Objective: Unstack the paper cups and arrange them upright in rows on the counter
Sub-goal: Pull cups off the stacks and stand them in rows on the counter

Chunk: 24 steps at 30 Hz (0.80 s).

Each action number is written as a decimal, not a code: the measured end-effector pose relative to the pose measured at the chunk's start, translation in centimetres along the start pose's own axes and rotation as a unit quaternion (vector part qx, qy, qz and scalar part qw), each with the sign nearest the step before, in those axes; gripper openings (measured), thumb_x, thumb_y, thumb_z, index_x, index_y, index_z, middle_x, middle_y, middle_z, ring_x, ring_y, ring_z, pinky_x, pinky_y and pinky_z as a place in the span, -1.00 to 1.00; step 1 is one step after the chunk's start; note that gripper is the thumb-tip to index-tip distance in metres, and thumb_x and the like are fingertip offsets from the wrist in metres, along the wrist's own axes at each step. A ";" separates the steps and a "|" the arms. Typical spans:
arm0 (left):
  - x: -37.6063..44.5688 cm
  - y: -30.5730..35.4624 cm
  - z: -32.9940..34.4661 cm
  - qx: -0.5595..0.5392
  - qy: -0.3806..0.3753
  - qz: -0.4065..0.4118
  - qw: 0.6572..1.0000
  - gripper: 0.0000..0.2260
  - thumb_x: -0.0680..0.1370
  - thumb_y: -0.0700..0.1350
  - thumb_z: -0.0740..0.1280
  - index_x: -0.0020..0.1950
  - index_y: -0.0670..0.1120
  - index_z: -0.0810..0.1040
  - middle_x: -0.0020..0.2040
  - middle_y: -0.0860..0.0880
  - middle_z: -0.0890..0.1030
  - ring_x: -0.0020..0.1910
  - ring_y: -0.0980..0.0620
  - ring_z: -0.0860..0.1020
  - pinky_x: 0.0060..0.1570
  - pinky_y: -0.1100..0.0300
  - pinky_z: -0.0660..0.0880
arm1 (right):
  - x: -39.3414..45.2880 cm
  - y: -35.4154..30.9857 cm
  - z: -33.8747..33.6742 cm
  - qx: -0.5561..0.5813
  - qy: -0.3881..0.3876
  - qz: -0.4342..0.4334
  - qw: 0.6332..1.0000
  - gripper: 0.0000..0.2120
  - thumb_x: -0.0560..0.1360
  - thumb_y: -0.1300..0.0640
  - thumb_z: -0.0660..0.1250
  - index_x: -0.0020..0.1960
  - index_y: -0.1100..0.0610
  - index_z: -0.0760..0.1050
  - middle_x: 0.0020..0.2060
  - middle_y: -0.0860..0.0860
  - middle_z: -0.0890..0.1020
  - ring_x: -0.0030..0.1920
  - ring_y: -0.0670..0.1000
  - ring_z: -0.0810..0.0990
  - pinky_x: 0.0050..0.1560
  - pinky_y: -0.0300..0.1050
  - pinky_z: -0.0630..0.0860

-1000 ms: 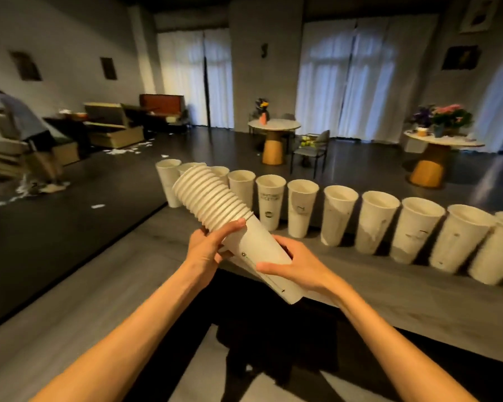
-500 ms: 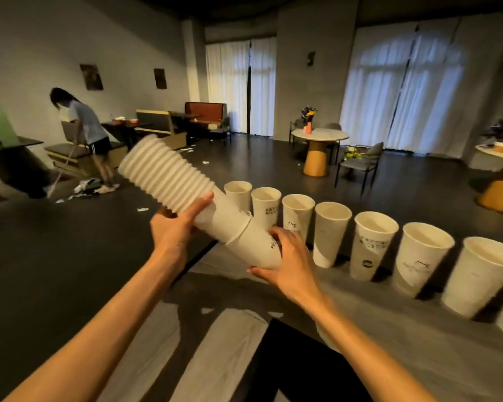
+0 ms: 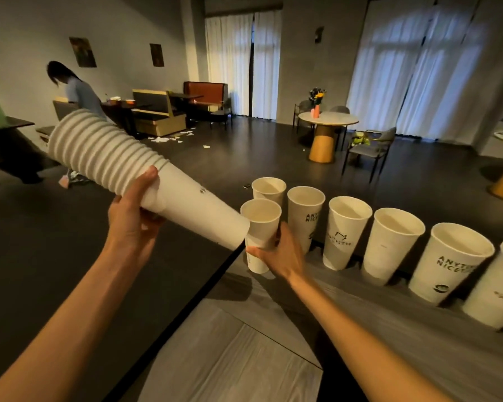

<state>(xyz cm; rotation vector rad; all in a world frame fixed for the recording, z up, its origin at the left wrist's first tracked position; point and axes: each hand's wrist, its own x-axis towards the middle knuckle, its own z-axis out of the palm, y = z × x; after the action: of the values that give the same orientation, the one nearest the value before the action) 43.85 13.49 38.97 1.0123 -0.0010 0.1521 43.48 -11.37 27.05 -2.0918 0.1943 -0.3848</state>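
A long stack of white paper cups (image 3: 122,166) lies tilted in the air, rims up to the left. My left hand (image 3: 134,216) grips it around the middle. My right hand (image 3: 282,253) holds a single white cup (image 3: 259,227) upright at the left end of the grey counter (image 3: 360,329), its base close to the surface. Whether it touches the counter is unclear. A row of several upright cups (image 3: 346,230) runs along the counter's far edge to the right, with one more cup (image 3: 269,188) behind the held one.
The counter's left edge (image 3: 227,265) drops to a dark floor. A person (image 3: 76,91) bends over at the far left by tables and benches. A round table with flowers (image 3: 327,120) and chairs stand further back.
My right hand has pulled one cup off the bottom of the stack and brought it upright down at the row's left end. The stack in my left hand stays raised.
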 end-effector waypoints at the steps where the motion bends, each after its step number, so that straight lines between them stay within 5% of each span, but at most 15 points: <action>1: 0.3 -0.3 -0.4 0.009 -0.007 0.001 1.000 -0.56 0.52 -0.08 0.47 0.36 -0.03 0.44 0.33 -0.08 0.60 0.29 -0.05 0.61 0.17 0.02 0.62 | 0.5 -0.1 0.5 -0.005 -0.003 0.001 1.000 -0.12 0.28 -0.05 0.63 0.46 0.09 0.29 0.35 0.06 0.54 0.32 0.11 0.52 0.26 0.07 0.50; 6: 1.2 -1.3 -0.7 0.065 -0.052 0.019 0.996 -0.34 0.23 -0.05 0.58 0.32 -0.03 0.51 0.24 -0.03 0.65 0.22 0.01 0.64 0.05 0.12 0.60 | 2.0 -0.2 2.4 -0.034 -0.001 0.006 0.999 -0.15 0.28 -0.13 0.60 0.43 0.04 0.29 0.31 0.08 0.57 0.28 0.15 0.56 0.21 0.17 0.56; 8: 1.2 -1.7 -0.2 0.094 -0.077 0.030 0.992 -0.39 0.23 -0.07 0.57 0.26 0.00 0.53 0.17 0.02 0.68 0.19 0.03 0.65 0.04 0.14 0.60 | 2.2 -0.2 2.4 -0.032 -0.001 0.006 0.999 -0.16 0.27 -0.18 0.59 0.41 0.04 0.30 0.30 0.07 0.57 0.27 0.14 0.56 0.19 0.18 0.57; 12: 0.8 -3.0 1.2 0.113 -0.119 0.022 0.986 -0.28 0.12 -0.02 0.59 0.27 0.01 0.53 0.16 0.03 0.69 0.15 0.06 0.66 -0.03 0.21 0.62 | 2.1 -0.2 1.8 -0.018 -0.054 0.012 0.998 -0.24 0.38 -0.03 0.56 0.45 0.10 0.28 0.33 0.10 0.54 0.31 0.12 0.52 0.24 0.11 0.51; 16: -0.2 -4.2 3.2 0.105 -0.157 -0.011 0.982 -0.19 0.08 -0.06 0.59 0.34 -0.02 0.49 0.17 0.01 0.68 0.11 0.08 0.68 -0.09 0.25 0.63 | 0.8 0.9 0.2 -0.026 -0.070 0.044 0.996 -0.68 0.55 0.13 0.39 0.26 0.13 0.42 -0.01 -0.08 0.55 0.02 -0.07 0.53 0.08 -0.07 0.49; 18: -0.7 -4.8 4.2 0.090 -0.187 -0.036 0.978 -0.25 0.11 -0.11 0.59 0.31 -0.05 0.51 0.09 0.01 0.73 0.05 0.08 0.70 -0.12 0.24 0.63 | -0.2 1.1 -1.9 0.067 -0.114 0.092 0.987 -0.85 0.60 0.10 0.32 0.11 0.15 0.53 -0.15 -0.08 0.61 -0.08 -0.07 0.58 0.03 -0.11 0.48; 22: -1.6 -5.9 6.2 0.081 -0.237 -0.085 0.964 -0.30 0.17 -0.09 0.60 0.30 -0.10 0.53 0.04 -0.02 0.74 0.03 0.02 0.71 -0.13 0.18 0.64 | -2.2 1.2 -5.7 0.440 -0.277 0.194 0.832 -0.29 0.47 -0.32 0.36 0.50 0.00 0.32 0.32 0.19 0.57 0.31 0.26 0.55 0.42 0.28 0.37; 24: -1.7 -6.4 6.9 0.087 -0.230 -0.088 0.965 -0.18 0.15 -0.03 0.66 0.37 -0.14 0.50 0.16 -0.10 0.71 0.16 -0.10 0.68 -0.05 0.11 0.64 | -3.4 0.4 -6.9 0.444 -0.310 0.158 0.826 -0.21 0.34 -0.32 0.48 0.42 0.07 0.42 0.27 0.23 0.59 0.24 0.25 0.60 0.32 0.24 0.48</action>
<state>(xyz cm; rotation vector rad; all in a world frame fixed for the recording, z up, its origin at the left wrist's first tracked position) 43.43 4.12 37.14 1.1997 -0.3250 -0.2527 37.88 -16.13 29.41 -1.1263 -0.0377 0.3741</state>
